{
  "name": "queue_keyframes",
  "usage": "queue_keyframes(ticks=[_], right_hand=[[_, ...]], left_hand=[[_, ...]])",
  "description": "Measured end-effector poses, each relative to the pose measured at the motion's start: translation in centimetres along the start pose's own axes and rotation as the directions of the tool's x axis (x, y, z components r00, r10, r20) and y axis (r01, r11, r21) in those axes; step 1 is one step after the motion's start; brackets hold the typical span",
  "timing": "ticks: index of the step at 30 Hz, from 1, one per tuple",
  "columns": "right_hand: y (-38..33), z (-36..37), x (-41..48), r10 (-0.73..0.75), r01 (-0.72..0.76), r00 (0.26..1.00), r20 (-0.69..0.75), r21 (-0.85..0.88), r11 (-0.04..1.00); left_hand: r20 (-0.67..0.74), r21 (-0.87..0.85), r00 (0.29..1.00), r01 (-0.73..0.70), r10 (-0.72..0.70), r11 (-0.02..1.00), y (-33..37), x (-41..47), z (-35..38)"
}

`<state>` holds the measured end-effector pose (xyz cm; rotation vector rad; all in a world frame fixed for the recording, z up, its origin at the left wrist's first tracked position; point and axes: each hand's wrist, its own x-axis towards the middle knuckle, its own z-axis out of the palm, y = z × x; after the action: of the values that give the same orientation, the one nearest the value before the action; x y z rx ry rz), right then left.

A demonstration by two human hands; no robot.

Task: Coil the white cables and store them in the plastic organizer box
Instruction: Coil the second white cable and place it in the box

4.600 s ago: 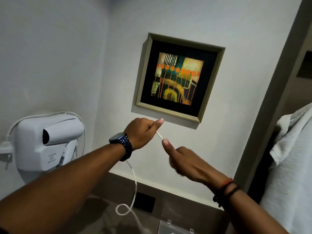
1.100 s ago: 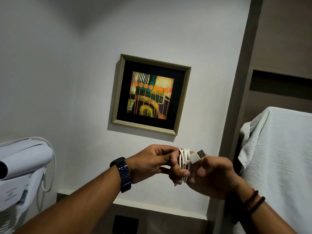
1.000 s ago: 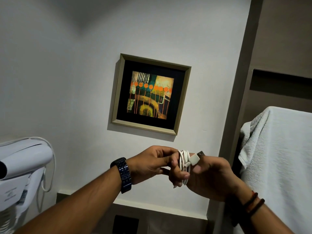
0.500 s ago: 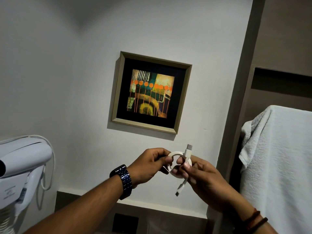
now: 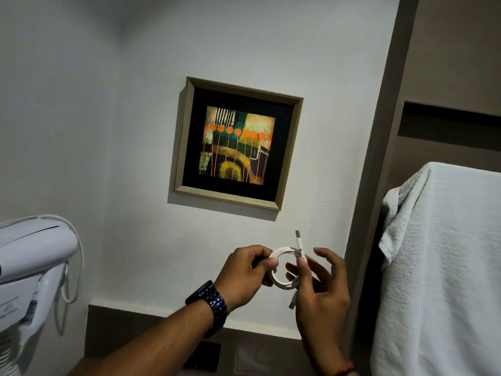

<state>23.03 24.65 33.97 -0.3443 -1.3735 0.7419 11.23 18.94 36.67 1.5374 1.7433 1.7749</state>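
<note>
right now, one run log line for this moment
stage: coiling | white cable: round coil, plug end up | left hand: pinching coil | right hand: pinching coil, fingers spread | organizer box: not in view

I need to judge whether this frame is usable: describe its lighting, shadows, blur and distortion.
Head view: dim, uneven light, brightest on the wall around the framed picture, whose shadow falls low and left; corners darken. Wide-angle lens tilts the frame and door trim. The coiled white cable and both hands, left and right, are fairly sharp; no glare.
</note>
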Motion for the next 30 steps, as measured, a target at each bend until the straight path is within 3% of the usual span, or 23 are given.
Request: queue_keyframes(ticks=[4,11,18,22,26,30], right_hand=[[0.8,0.0,-0.3,-0.129,0.119,0.987,-0.098,-0.097,0.988],[0.9,0.0,0.0,0.065,-0.067,0.996,-0.055,-0.039,0.997],[2.1,-0.4,0.8,0.267,-0.241,0.955,0.127,-0.189,0.952],[2.0,-1.4,1.8,0.371,-0.272,0.854,0.365,-0.295,0.916],[2.2,-2.7,2.9,0.454,-0.226,0.667,0.591,-0.421,0.879],[2.9,-4.1,3.6,0.522,-0.282,0.48,0.704,-0.44,0.853]], left_hand=[[-0.011,0.015,1.0,0.007,-0.007,1.0,-0.1,-0.3,0.9],[-0.057,0.054,0.998,0.016,-0.012,0.998,-0.6,-0.4,0.8],[-0.088,0.151,0.996,0.002,0.011,0.989,-1.5,-0.3,0.6],[-0.085,0.25,0.996,-0.003,0.025,0.968,-2.5,-0.4,0.1],[-0.039,0.319,0.999,-0.021,0.035,0.947,-3.7,-0.8,0.2],[0.027,0.349,0.998,-0.058,0.052,0.935,-4.9,-1.5,1.0]])
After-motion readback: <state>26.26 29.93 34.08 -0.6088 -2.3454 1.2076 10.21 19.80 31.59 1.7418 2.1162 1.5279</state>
